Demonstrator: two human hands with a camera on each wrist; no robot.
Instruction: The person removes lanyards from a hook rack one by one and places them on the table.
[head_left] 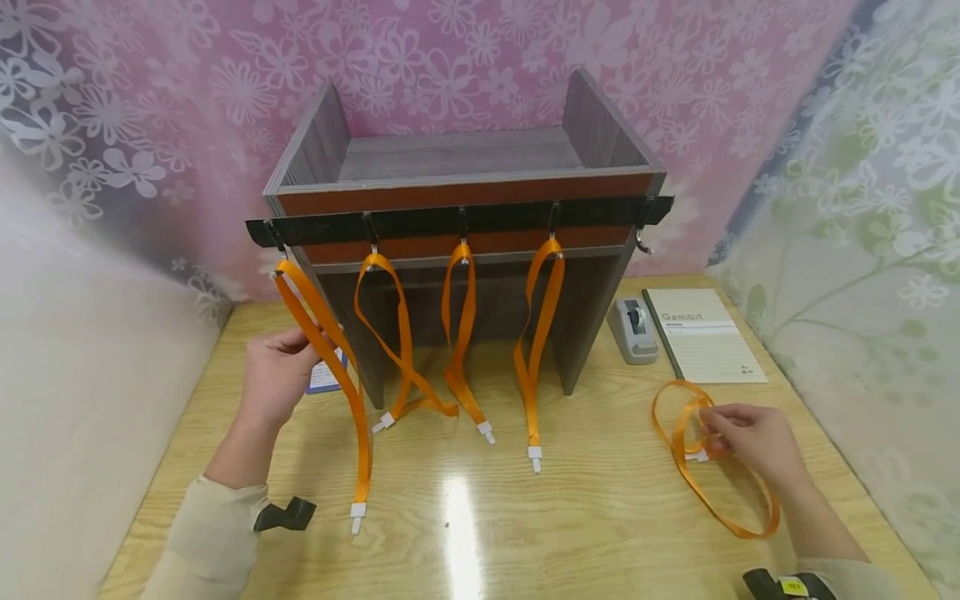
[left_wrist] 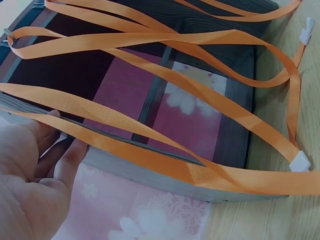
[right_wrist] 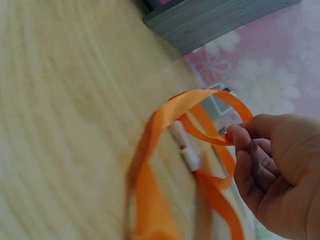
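Head view showed the right hand [head_left: 757, 442] pinching a loose orange lanyard [head_left: 680, 450]. The left hand [head_left: 273, 379] touched the leftmost hanging lanyard [head_left: 363, 446]; whether its fingers gripped was unclear.

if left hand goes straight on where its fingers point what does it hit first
The orange lanyard right at the left hand first, then probably the shelf's left side panel; depth is unclear.

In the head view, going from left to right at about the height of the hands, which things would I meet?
Left hand → first hanging strap → second hanging strap → third hanging strap → fourth hanging strap → tape dispenser → right hand.
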